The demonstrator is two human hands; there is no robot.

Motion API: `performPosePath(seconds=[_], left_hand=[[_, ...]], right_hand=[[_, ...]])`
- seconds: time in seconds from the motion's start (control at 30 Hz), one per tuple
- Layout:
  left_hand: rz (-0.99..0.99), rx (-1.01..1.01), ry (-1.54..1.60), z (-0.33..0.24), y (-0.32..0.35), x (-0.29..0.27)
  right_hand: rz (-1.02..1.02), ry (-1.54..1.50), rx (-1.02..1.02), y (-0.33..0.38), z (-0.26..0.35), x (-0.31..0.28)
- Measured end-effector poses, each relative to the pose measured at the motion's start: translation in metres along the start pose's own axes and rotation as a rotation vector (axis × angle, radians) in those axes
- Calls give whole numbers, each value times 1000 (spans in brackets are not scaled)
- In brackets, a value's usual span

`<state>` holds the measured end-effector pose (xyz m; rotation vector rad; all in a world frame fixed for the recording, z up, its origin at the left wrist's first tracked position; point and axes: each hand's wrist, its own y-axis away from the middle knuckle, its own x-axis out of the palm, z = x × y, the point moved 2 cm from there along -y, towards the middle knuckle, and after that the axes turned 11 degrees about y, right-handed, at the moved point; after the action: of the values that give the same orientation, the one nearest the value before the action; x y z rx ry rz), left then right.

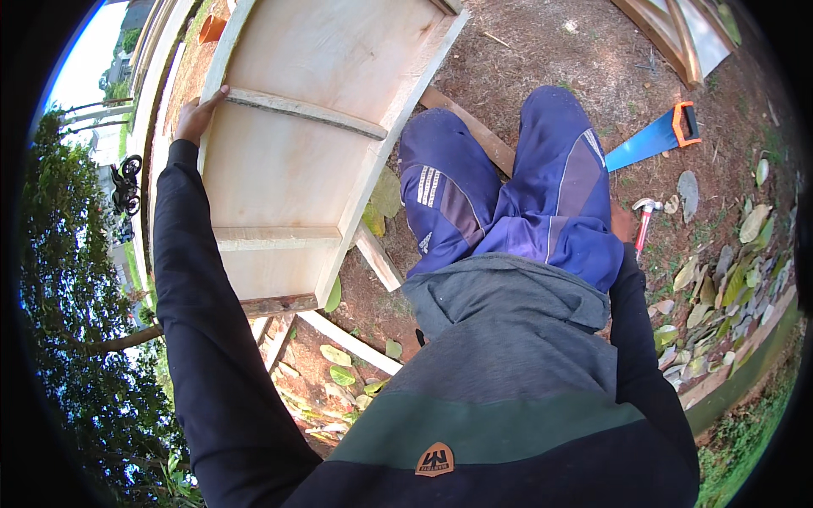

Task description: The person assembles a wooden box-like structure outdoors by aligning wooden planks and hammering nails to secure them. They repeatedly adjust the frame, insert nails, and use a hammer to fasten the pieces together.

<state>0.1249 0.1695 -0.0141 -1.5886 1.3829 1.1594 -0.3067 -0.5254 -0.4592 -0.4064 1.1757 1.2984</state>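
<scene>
A pale wooden panel (288,178) with a batten frame and crosspieces stands at the left, tilted beside my knees. My left hand (199,115) grips its far-left edge batten, with the thumb over the edge near one crosspiece. By my right thigh, my right hand (624,223) is low to the ground and partly hidden by the trouser leg and sleeve, so its fingers do not show. Just right of it lies a claw hammer (644,230) with a red handle. Farther off is a handsaw (639,151) with a blue blade and an orange-and-black handle.
Another wooden frame (677,42) lies at the far right. A loose board (474,131) passes under my knees, and wooden strips (351,340) lie below the panel. Dry leaves (720,288) cover the ground at right. An orange container (212,29) is beyond the panel.
</scene>
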Motion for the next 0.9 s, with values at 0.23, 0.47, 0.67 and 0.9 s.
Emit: performPosePath(seconds=[0.23,0.47,0.67,0.9], left_hand=[[-137,22,-89,17,-14,8],[-196,16,-83,2,-1,16],[-272,-46,-162,-16,22,20],[-311,-60,-221,-4,44,33]], right_hand=[[-23,-11,-20,-1,-11,11],[-31,-376,61,-11,-15,7],[-82,-558,209,-27,26,-24],[-189,229,-543,25,196,-130]])
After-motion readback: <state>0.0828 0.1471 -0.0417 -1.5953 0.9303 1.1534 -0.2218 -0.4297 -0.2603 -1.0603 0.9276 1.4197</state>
